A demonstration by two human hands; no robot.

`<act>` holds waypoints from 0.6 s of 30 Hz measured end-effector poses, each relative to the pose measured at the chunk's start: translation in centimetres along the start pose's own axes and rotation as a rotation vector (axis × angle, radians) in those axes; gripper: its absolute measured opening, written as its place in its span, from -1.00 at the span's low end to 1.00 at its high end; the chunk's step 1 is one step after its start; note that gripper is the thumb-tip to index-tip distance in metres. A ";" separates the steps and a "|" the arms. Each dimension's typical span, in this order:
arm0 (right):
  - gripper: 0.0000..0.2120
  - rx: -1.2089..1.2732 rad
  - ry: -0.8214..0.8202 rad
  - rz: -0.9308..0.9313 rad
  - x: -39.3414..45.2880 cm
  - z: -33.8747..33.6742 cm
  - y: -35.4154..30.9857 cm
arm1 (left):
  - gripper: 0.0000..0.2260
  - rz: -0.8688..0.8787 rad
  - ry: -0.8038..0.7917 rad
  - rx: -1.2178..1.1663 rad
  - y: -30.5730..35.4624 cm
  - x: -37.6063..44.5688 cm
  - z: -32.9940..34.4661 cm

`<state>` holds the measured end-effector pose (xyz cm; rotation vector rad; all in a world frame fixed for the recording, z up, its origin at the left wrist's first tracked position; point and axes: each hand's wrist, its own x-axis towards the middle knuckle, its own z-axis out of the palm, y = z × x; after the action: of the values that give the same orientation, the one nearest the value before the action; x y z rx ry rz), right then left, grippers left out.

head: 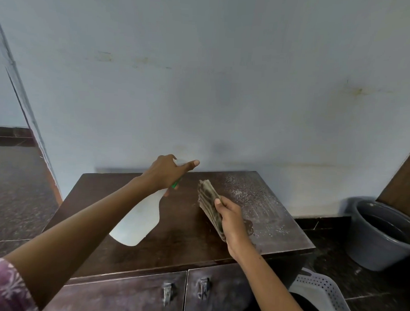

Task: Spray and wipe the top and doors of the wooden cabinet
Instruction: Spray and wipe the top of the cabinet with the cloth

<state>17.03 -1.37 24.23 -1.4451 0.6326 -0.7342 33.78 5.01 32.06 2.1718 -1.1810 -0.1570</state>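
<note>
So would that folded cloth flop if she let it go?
Probably. The cloth is soft stacked folds, kept edge-up only by the right hand, so it would likely flop flat. It looks light, and unlikely to slide on the droplet-wet cabinet top.

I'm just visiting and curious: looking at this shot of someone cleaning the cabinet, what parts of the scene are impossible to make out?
All in the head view:
- Spray bottle: its nozzle and trigger are hidden by the left hand; any label is unreadable.
- Cabinet doors: cut off by the bottom edge, partly behind the arms.
- Cloth: folded, lower end covered by the right hand.
- Grey bucket: cut by the right edge; contents too dark to tell.
- White basket: only a corner shows.
</note>
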 end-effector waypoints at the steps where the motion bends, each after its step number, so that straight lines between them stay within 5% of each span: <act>1: -0.74 0.051 -0.001 0.028 -0.1 -0.2 -0.2 | -0.45 -0.005 -0.007 0.010 0.2 0.0 0.2; 14: -0.74 0.194 0.055 0.155 0.0 -0.4 0.3 | -0.40 0.098 -0.061 0.003 1.7 0.2 1.4; 18: -0.74 0.106 -0.004 0.128 -0.4 0.0 0.5 | -0.10 0.175 -0.090 0.049 1.9 0.1 1.0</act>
<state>16.80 -1.08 23.72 -1.2962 0.6665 -0.6551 32.12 3.74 32.40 2.1098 -1.4323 -0.1533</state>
